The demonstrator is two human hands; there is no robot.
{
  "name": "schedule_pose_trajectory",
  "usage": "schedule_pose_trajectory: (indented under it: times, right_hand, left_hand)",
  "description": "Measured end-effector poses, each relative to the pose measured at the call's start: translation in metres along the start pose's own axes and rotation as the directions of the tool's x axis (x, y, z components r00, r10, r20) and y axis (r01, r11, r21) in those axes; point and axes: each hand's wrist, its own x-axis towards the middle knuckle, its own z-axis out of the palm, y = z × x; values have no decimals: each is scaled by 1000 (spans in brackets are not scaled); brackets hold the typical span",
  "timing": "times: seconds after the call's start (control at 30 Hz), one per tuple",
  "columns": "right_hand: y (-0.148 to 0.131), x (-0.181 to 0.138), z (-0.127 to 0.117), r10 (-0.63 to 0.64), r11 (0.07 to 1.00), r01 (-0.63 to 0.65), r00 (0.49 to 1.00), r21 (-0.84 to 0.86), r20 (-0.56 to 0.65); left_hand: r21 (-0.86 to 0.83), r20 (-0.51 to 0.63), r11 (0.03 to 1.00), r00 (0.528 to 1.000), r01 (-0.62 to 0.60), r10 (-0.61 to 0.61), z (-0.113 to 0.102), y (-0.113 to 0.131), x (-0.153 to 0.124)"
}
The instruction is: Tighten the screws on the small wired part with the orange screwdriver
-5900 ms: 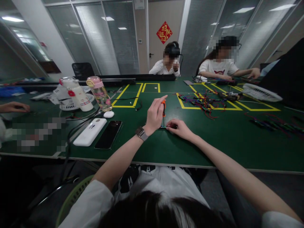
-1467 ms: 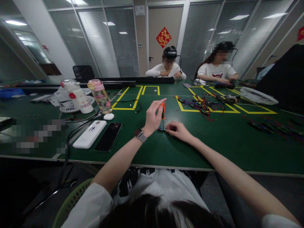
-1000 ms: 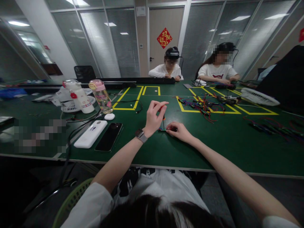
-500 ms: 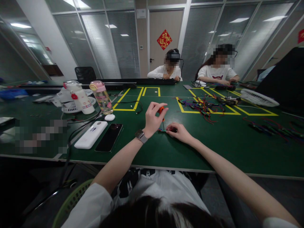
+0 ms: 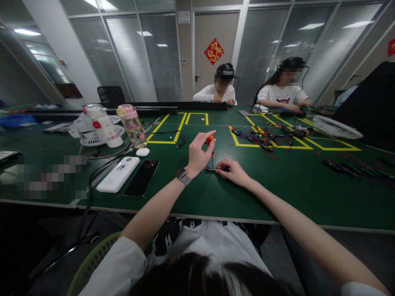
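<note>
My left hand (image 5: 199, 153), with a watch on its wrist, is closed round the orange handle of a small screwdriver (image 5: 210, 142) held upright. Its tip points down onto a small circuit board with coloured wires (image 5: 211, 168) lying on the green table (image 5: 277, 193). My right hand (image 5: 233, 169) lies just right of the tip, its fingers pinched on the board and pressing it to the table.
A white power bank (image 5: 117, 174) and a black phone (image 5: 142, 177) lie to the left, with two drink bottles (image 5: 132, 126) behind them. A heap of coloured wires (image 5: 262, 137) sits inside yellow tape lines. A white fan (image 5: 336, 125) lies at right. Two people sit across the table.
The fingers of my left hand have shifted on the screwdriver handle, as in turning it. The right hand has stayed on the board. The view has moved only slightly.
</note>
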Motion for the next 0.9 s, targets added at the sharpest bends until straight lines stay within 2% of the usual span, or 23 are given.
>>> schedule_pose_trajectory:
  times: [0.13, 0.37, 0.7, 0.9]
  right_hand:
    - [-2, 0, -1, 1, 1000, -1, 1000, -3, -1]
    - [-1, 0, -1, 3, 1000, -3, 1000, -2, 3]
    - [-3, 0, -1, 7, 1000, -7, 1000, -15, 3]
    - [-1, 0, -1, -1, 1000, 1, 1000, -12, 0]
  left_hand:
    - [19, 2, 1000, 1000, 10, -10, 0, 1, -1]
    - [-56, 70, 998, 997, -21, 24, 0, 0, -4]
    - [55, -30, 998, 1000, -8, 10, 2, 0, -4]
    - [-23, 41, 1000, 999, -15, 16, 0, 0, -3]
